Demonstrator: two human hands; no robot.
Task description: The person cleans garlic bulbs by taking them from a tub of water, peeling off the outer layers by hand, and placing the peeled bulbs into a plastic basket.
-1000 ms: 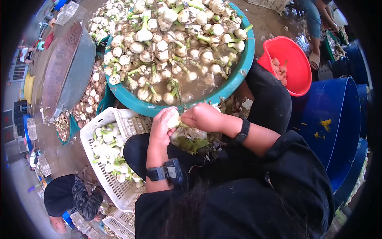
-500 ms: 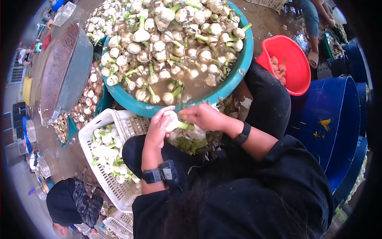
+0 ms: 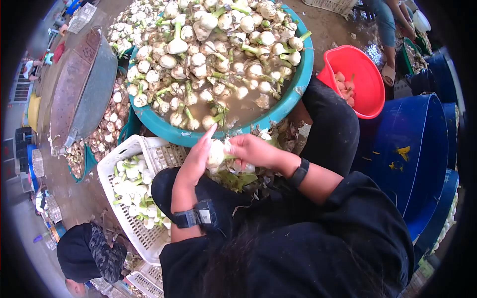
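A white bulb with a green stem [image 3: 215,153] is in my left hand [image 3: 197,160], whose fingers wrap round its left side. My right hand [image 3: 250,151] pinches at the stem side of the same bulb, fingers bent together. Both hands are over my lap, just below the rim of a teal tub [image 3: 169,134] that holds many bulbs in muddy water. Loose peelings and leaves [image 3: 233,180] lie beneath the hands. To the left, a white plastic crate [image 3: 108,171] contains cleaned white bulbs with green stems [image 3: 134,186].
A red basin [image 3: 365,74] with pinkish pieces stands at the right, above large blue tubs [image 3: 397,149]. A metal barrow [image 3: 74,94] is at the left. One person [image 3: 89,253] bends at lower left; another person's leg [image 3: 385,30] shows upper right.
The bulb has turned slightly in my left hand, and my right hand has closed on its stem side. The view has shifted a little.
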